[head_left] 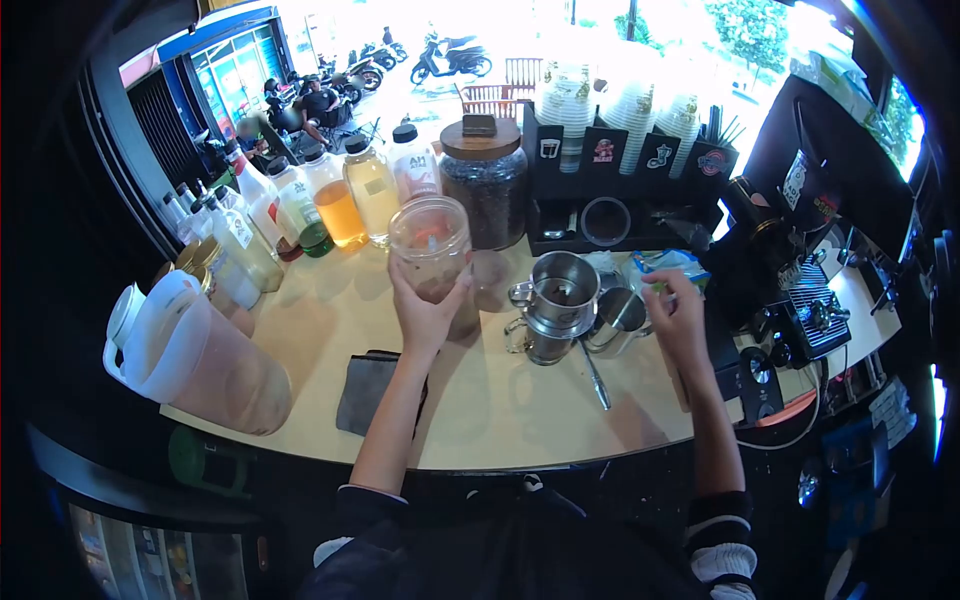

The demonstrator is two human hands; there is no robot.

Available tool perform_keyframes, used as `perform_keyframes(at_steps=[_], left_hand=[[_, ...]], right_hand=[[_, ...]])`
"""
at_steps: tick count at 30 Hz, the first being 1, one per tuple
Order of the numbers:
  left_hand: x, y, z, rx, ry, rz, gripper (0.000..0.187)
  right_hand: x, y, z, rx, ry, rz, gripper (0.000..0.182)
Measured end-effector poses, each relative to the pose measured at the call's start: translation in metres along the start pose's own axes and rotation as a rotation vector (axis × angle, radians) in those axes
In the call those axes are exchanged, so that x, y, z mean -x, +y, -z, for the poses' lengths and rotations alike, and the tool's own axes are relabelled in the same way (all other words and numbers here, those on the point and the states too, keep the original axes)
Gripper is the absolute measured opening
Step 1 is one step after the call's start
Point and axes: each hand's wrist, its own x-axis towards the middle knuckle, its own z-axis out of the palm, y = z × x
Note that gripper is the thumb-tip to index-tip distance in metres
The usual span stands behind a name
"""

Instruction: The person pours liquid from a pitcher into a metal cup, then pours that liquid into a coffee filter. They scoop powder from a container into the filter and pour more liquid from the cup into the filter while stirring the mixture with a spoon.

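My left hand (425,312) holds a clear plastic cup (431,243) with a dark drink at its bottom, lifted above the pale counter (480,420). My right hand (678,318) reaches to the right of a metal pitcher (617,322), its fingers near a blue-green packet (665,265). A steel filter on a glass (552,305) stands between my hands. A long spoon (595,378) lies on the counter in front of it.
Syrup bottles (330,200) line the back left, next to a jar of coffee beans (487,190). A black cup holder (625,150) stands behind. A large pitcher (195,350) sits at the left edge, a dark cloth (365,390) near my arm, a coffee machine (800,300) on the right.
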Motion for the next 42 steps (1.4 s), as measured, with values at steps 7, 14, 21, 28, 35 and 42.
perform_keyframes(at_steps=[7, 14, 21, 28, 35, 42], left_hand=[[0.030, 0.055, -0.014, -0.324, 0.333, -0.386, 0.053], [0.035, 0.057, -0.065, 0.137, 0.014, -0.233, 0.018], [0.044, 0.027, -0.067, 0.172, 0.008, -0.240, 0.024], [0.053, 0.031, -0.065, 0.033, -0.041, -0.322, 0.029], [0.053, 0.033, -0.064, 0.013, -0.038, -0.348, 0.031], [0.054, 0.034, -0.064, 0.026, -0.051, -0.333, 0.030]], right_hand=[[0.028, 0.056, -0.017, -0.031, -0.036, -0.060, 0.020], [0.045, 0.069, -0.025, -0.383, -0.071, -0.254, 0.028], [0.052, 0.076, -0.018, -0.695, -0.242, -0.332, 0.024], [0.055, 0.078, -0.015, -0.686, -0.281, -0.365, 0.019], [0.040, 0.075, -0.012, -0.735, -0.130, -0.366, 0.021], [-0.017, 0.043, 0.018, -0.821, -0.053, -0.254, 0.025]])
